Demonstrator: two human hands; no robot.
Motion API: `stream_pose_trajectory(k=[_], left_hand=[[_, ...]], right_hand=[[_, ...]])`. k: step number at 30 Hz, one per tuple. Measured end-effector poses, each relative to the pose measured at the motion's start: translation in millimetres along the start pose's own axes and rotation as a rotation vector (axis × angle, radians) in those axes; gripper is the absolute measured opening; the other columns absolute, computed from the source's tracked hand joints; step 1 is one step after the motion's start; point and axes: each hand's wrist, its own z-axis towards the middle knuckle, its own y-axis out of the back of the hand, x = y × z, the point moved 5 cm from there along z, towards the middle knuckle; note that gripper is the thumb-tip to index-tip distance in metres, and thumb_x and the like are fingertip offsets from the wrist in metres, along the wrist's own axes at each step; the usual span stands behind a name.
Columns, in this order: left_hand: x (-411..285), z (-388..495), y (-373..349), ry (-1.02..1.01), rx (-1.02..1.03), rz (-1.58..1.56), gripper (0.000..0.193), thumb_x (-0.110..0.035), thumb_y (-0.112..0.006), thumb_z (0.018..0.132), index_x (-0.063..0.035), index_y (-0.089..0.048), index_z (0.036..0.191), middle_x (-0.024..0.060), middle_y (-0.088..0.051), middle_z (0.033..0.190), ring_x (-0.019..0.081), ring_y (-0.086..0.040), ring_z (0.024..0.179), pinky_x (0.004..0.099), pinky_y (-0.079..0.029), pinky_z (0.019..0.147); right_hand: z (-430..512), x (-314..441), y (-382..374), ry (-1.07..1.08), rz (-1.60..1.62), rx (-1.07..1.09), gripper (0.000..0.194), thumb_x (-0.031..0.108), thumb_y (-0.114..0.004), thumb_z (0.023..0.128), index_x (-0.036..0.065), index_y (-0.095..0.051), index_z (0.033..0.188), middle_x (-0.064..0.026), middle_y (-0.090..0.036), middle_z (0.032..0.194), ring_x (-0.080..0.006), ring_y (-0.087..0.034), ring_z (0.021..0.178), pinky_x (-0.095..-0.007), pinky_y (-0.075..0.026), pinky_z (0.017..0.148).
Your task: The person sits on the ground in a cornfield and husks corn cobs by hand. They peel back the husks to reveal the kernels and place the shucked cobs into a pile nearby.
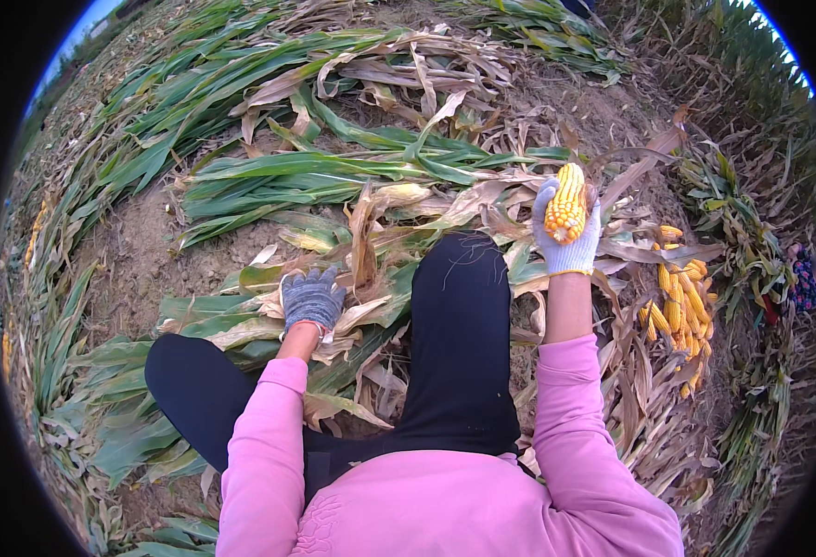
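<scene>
My right hand (566, 233), in a white knit glove with a yellow hem, grips a husked ear of corn (566, 198). The ear's yellow kernels are bare and its cut base points towards me. My left hand (312, 298), in a grey knit glove, lies palm down on corn leaves and dry husks (268, 331) left of my raised knee. Its palm and whatever may be under it are hidden. Between the hands stands an upright dry brown husk (363, 240). An ear still in pale husk (401, 195) lies just beyond it among the stalks.
Husked yellow ears are piled (686, 306) on the ground to my right. Cut green cornstalks (296, 174) lie in rows ahead and left, over bare soil (136, 244). Standing corn (728, 90) borders the far right. Another person (806, 282) is at the right edge.
</scene>
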Motion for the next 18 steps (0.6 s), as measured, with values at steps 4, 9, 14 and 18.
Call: stream_pose_trajectory(k=[4,9,14,18], left_hand=[[13.1,7.5,-21.0,0.005,-0.03,-0.043,0.055,-0.048,-0.052,0.097,-0.0226,-0.055,0.145,0.0115,-0.059,0.144,0.0346,-0.053,0.133,0.0537,-0.028,0.116],[4.8,7.7,-22.2,0.025,-0.038,-0.002,0.053,-0.047,-0.053,0.097,-0.0202,-0.057,0.142,0.0117,-0.06,0.141,0.0338,-0.054,0.131,0.0504,-0.029,0.116],[5.5,6.6,-24.8,-0.017,-0.1,0.041,0.049,-0.044,-0.053,0.097,-0.0172,-0.061,0.137,0.0102,-0.065,0.134,0.0304,-0.058,0.126,0.0467,-0.032,0.113],[-0.1,5.5,-23.4,-0.033,-0.09,0.037,0.047,-0.042,-0.054,0.097,-0.0168,-0.063,0.135,0.0101,-0.065,0.134,0.0293,-0.059,0.124,0.046,-0.033,0.114]], right_hand=[[-67.5,79.9,114.4,0.134,-0.21,-0.409,0.048,0.054,-0.056,0.096,0.014,-0.065,0.12,-0.0117,-0.067,0.101,-0.0293,-0.067,0.087,-0.0441,-0.062,0.074],[-246.4,34.8,212.1,-0.217,-0.171,-0.762,0.052,0.049,-0.063,0.096,0.005,-0.054,0.122,-0.018,-0.065,0.097,-0.0316,-0.067,0.078,-0.044,-0.061,0.07],[-361.5,-6.8,260.5,-0.314,-0.298,-1.001,0.047,0.041,-0.062,0.097,0.004,-0.054,0.124,-0.0215,-0.067,0.097,-0.0347,-0.069,0.081,-0.0472,-0.061,0.073],[-338.9,74.9,231.7,-0.166,-0.232,-0.881,0.044,0.04,-0.065,0.095,0.003,-0.056,0.118,-0.0193,-0.066,0.093,-0.0327,-0.069,0.08,-0.046,-0.061,0.069]])
